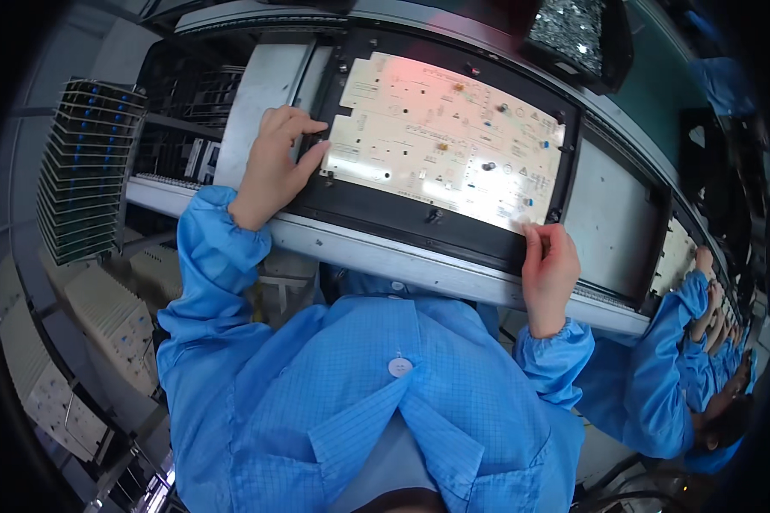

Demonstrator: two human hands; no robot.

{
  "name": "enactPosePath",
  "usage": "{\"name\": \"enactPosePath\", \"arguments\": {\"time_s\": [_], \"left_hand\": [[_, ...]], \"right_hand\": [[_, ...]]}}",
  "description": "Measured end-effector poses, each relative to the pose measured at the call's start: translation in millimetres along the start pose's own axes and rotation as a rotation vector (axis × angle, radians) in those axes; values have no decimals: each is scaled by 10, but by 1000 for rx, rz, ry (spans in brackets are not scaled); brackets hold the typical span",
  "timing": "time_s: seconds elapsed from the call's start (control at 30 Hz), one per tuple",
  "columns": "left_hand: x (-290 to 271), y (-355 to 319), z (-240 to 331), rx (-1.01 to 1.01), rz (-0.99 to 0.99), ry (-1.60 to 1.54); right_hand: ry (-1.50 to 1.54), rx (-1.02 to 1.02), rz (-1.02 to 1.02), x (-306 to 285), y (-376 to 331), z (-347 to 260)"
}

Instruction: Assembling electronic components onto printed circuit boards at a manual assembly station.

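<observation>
A cream circuit board [441,141] with small mounted parts lies in a black carrier frame [402,214] on a grey conveyor line [385,256]. My left hand [274,167] curls over the board's left edge, fingertips on the frame and thumb against the board. My right hand [549,274] pinches the board's near right corner, thumb on top. Both sleeves are blue with elastic cuffs.
A slotted rack of boards [85,171] stands at the left, with stacked cream boards [103,316] below it. A black bin of small metal parts [573,34] sits beyond the line. At the right, a co-worker in blue [684,376] reaches toward another board [676,256].
</observation>
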State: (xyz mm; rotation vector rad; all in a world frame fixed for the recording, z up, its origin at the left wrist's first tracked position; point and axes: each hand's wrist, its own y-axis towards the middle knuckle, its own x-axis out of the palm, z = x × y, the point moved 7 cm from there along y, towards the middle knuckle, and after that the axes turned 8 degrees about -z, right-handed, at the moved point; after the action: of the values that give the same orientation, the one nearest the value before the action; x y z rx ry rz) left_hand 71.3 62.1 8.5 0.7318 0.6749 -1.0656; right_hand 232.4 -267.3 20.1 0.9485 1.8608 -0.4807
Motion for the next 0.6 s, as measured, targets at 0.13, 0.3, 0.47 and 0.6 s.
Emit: {"name": "enactPosePath", "arguments": {"time_s": [0.13,0.3,0.47,0.6], "left_hand": [[-7,-38,-25,24,-28,-45],[-16,-78,-37,-52,-95,-9],[-118,-11,438,75,-21,128],[203,-20,921,174,-135,-19]], "right_hand": [[-20,-40,67,-193,123,223],[135,-152,-7,-179,250,317],[256,-65,16,-138,300,371],[291,-54,75,-76,236,393]]}}
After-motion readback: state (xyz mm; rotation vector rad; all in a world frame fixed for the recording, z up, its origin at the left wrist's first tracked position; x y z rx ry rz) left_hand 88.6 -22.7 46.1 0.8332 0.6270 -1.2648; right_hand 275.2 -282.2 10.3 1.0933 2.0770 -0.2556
